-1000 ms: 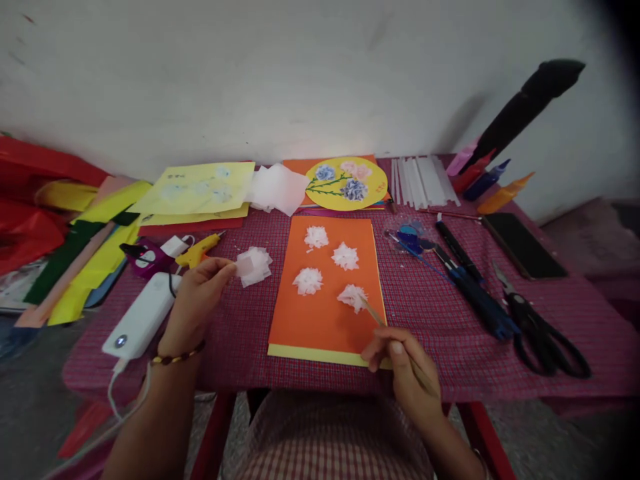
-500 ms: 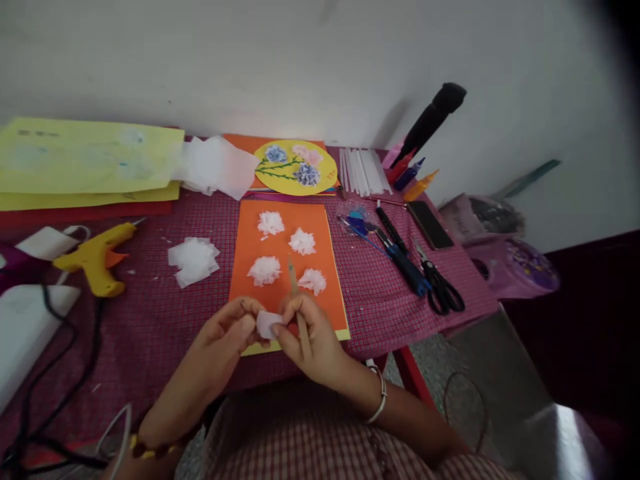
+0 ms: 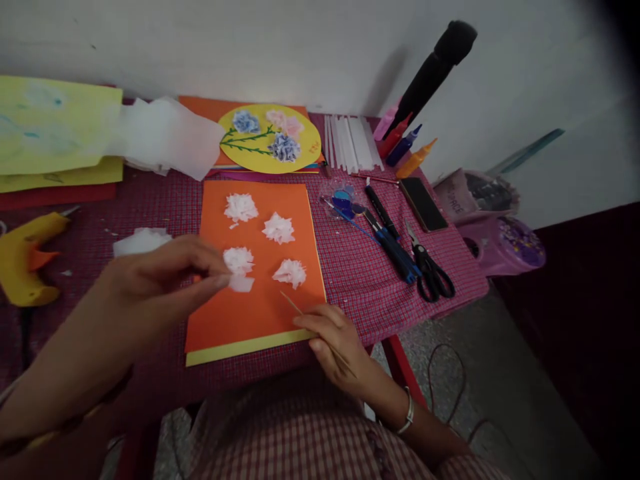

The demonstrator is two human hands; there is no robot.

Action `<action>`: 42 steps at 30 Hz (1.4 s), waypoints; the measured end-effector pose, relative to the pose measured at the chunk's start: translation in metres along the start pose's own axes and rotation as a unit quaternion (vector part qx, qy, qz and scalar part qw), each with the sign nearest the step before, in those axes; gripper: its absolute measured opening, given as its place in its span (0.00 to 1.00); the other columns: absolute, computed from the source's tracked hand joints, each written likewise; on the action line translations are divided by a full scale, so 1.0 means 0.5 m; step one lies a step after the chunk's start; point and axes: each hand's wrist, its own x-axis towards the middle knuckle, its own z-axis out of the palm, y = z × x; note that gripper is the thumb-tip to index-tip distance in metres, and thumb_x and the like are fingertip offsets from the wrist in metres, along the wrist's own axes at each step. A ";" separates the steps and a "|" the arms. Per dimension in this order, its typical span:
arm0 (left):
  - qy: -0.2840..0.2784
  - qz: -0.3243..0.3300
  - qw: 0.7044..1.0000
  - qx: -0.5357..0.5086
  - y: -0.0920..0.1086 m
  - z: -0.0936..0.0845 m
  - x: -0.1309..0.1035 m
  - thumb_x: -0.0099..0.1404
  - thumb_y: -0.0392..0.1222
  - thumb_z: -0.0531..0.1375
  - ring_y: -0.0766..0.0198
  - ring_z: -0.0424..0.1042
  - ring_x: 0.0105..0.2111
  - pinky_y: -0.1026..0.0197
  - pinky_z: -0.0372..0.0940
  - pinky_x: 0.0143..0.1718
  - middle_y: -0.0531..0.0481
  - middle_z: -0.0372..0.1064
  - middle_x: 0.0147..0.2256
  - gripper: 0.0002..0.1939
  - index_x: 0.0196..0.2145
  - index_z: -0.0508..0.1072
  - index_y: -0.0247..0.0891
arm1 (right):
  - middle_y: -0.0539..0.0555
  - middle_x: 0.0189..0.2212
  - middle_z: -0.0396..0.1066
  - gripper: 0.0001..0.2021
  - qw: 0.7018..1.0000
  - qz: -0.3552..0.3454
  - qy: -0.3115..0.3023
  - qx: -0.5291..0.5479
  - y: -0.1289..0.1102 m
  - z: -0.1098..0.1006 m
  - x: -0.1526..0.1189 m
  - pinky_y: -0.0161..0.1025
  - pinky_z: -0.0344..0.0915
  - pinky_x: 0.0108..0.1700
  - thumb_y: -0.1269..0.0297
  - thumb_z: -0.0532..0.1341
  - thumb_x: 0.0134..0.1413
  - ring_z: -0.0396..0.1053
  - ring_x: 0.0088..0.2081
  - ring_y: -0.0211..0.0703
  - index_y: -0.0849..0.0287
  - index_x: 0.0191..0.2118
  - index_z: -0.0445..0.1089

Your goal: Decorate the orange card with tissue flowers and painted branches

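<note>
Pinched between the thumb and fingers of my left hand (image 3: pixel 170 273) is a small piece of white tissue paper (image 3: pixel 242 283), held above the orange sheet (image 3: pixel 270 313). My right hand (image 3: pixel 337 347) grips a thin wooden stick (image 3: pixel 291 302) at the sheet's lower right corner, its tip pointing up and left. Several crumpled white tissue flowers (image 3: pixel 279 229) sit on the orange sheet, and a yellow sheet (image 3: pixel 245 348) shows beneath it. My left hand partly covers a pile of tissue squares (image 3: pixel 143 240).
A yellow glue gun (image 3: pixel 30 257) lies at the left. Along the back are tissue sheets (image 3: pixel 160 137), a yellow oval flower card (image 3: pixel 270 160) and glue sticks (image 3: pixel 353 143). Scissors (image 3: pixel 433 270), a blue-handled tool (image 3: pixel 397 257) and a phone (image 3: pixel 423 203) lie at the right.
My hands have moved apart. The left one has risen to the left with the tissue piece; the right has shifted right and lowered the stick to a slant. The view has shifted too.
</note>
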 end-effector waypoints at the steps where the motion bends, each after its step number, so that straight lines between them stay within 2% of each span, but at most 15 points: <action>1: -0.029 0.028 0.999 0.032 0.017 0.011 0.029 0.61 0.50 0.62 0.61 0.70 0.34 0.59 0.62 0.36 0.55 0.74 0.33 0.09 0.28 0.76 0.45 | 0.57 0.47 0.73 0.16 1.000 -0.003 -0.003 -0.020 0.002 0.004 0.005 0.47 0.67 0.47 0.61 0.49 0.72 0.70 0.47 0.48 0.51 0.58 0.66; 3: -0.043 0.059 0.995 0.069 0.036 0.039 0.077 0.62 0.44 0.58 0.64 0.69 0.32 0.60 0.60 0.37 0.54 0.72 0.31 0.08 0.28 0.73 0.41 | 0.58 0.46 0.74 0.14 0.998 -0.005 -0.007 -0.056 0.000 0.011 0.017 0.46 0.66 0.46 0.65 0.50 0.71 0.70 0.46 0.48 0.53 0.56 0.67; 6: -0.031 0.059 0.996 0.062 0.018 0.079 0.113 0.62 0.41 0.56 0.67 0.65 0.30 0.61 0.59 0.36 0.54 0.68 0.29 0.07 0.29 0.71 0.37 | 0.58 0.45 0.74 0.13 0.996 -0.002 -0.020 -0.086 -0.002 0.018 0.035 0.45 0.64 0.44 0.67 0.51 0.70 0.70 0.44 0.48 0.55 0.54 0.68; 10: -0.014 0.046 0.999 0.020 -0.029 0.100 0.111 0.62 0.42 0.57 0.66 0.65 0.32 0.62 0.59 0.36 0.52 0.67 0.30 0.08 0.29 0.69 0.36 | 0.58 0.45 0.73 0.14 0.994 0.000 -0.029 -0.103 0.004 0.024 0.043 0.46 0.63 0.44 0.67 0.51 0.70 0.69 0.44 0.48 0.55 0.55 0.68; 14: -0.036 0.052 0.997 0.035 -0.037 0.092 0.105 0.61 0.41 0.56 0.66 0.65 0.33 0.61 0.57 0.36 0.52 0.67 0.30 0.07 0.28 0.69 0.36 | 0.58 0.46 0.71 0.15 0.995 0.021 -0.012 -0.100 0.008 0.028 0.042 0.46 0.64 0.44 0.69 0.51 0.69 0.69 0.46 0.49 0.54 0.56 0.67; 18: -0.109 0.059 0.992 0.010 -0.039 0.087 0.115 0.59 0.42 0.56 0.66 0.64 0.30 0.61 0.58 0.32 0.52 0.66 0.28 0.08 0.25 0.67 0.37 | 0.58 0.47 0.70 0.15 0.996 0.033 0.025 -0.075 0.008 0.032 0.037 0.47 0.67 0.46 0.70 0.50 0.70 0.69 0.47 0.49 0.53 0.57 0.66; 22: -0.207 0.010 0.978 0.002 -0.066 0.097 0.125 0.56 0.43 0.56 0.67 0.60 0.25 0.62 0.57 0.27 0.53 0.63 0.23 0.07 0.24 0.66 0.39 | 0.58 0.46 0.68 0.15 0.997 0.048 0.043 -0.034 0.011 0.034 0.034 0.47 0.69 0.46 0.69 0.50 0.70 0.69 0.47 0.48 0.52 0.57 0.65; 25: -0.269 -0.017 0.963 0.007 -0.087 0.109 0.126 0.57 0.46 0.57 0.65 0.64 0.25 0.62 0.59 0.27 0.52 0.67 0.23 0.10 0.26 0.72 0.38 | 0.57 0.46 0.67 0.15 0.996 0.061 0.058 -0.003 0.014 0.035 0.031 0.48 0.70 0.47 0.68 0.50 0.71 0.69 0.47 0.47 0.51 0.57 0.65; 29: -0.323 0.023 0.945 0.047 -0.097 0.128 0.122 0.58 0.48 0.58 0.62 0.70 0.27 0.61 0.61 0.29 0.52 0.75 0.26 0.11 0.29 0.77 0.42 | 0.56 0.45 0.67 0.14 0.994 0.060 0.083 0.030 0.016 0.036 0.031 0.48 0.70 0.48 0.68 0.51 0.71 0.68 0.48 0.47 0.50 0.56 0.66; 31: -0.319 0.038 0.943 0.080 -0.092 0.139 0.119 0.59 0.46 0.58 0.62 0.71 0.27 0.61 0.61 0.29 0.53 0.75 0.27 0.08 0.30 0.77 0.44 | 0.56 0.45 0.67 0.14 0.993 0.063 0.088 0.042 0.015 0.035 0.032 0.47 0.70 0.48 0.68 0.51 0.71 0.68 0.48 0.46 0.50 0.56 0.66; 36: -0.214 0.069 0.961 0.159 -0.071 0.167 0.117 0.60 0.40 0.58 0.62 0.70 0.29 0.60 0.62 0.32 0.51 0.74 0.30 0.04 0.32 0.72 0.41 | 0.56 0.45 0.68 0.13 0.992 0.065 0.093 0.044 0.011 0.032 0.031 0.47 0.70 0.48 0.68 0.51 0.70 0.69 0.47 0.46 0.52 0.55 0.67; 42: -0.203 0.091 0.963 0.153 -0.063 0.180 0.121 0.61 0.37 0.57 0.62 0.70 0.32 0.59 0.63 0.36 0.51 0.73 0.32 0.01 0.33 0.69 0.41 | 0.54 0.41 0.69 0.13 0.991 0.006 0.120 0.063 0.012 0.028 0.015 0.44 0.70 0.42 0.71 0.52 0.68 0.69 0.42 0.44 0.53 0.53 0.67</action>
